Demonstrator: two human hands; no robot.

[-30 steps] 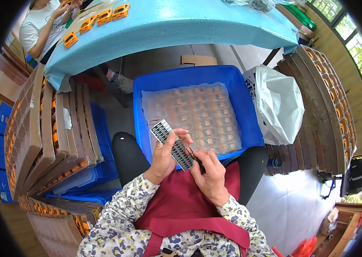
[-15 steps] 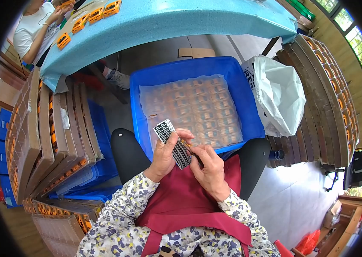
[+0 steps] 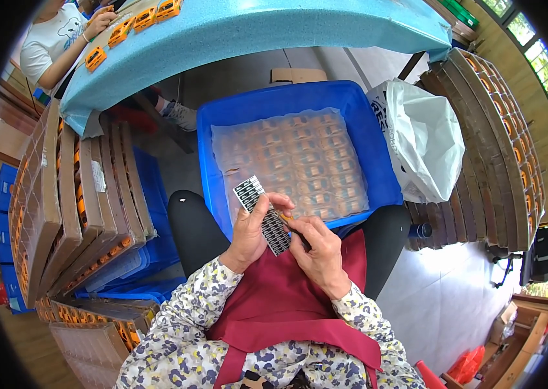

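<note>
Left hand (image 3: 250, 232) gripping black strip (image 3: 262, 214), right hand (image 3: 321, 249) pinching its edge, just above blue crate (image 3: 378, 155) rim

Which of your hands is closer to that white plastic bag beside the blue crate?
Right. The right hand works at the lower end of the black strip, on the side toward the white plastic bag. The left hand grips the strip farther from it.

White plastic bag (image 3: 426, 139) sitting right of blue crate; cardboard trays (image 3: 73, 194) leaning left; co-worker (image 3: 60, 39) working at blue bench (image 3: 254, 26).
</note>
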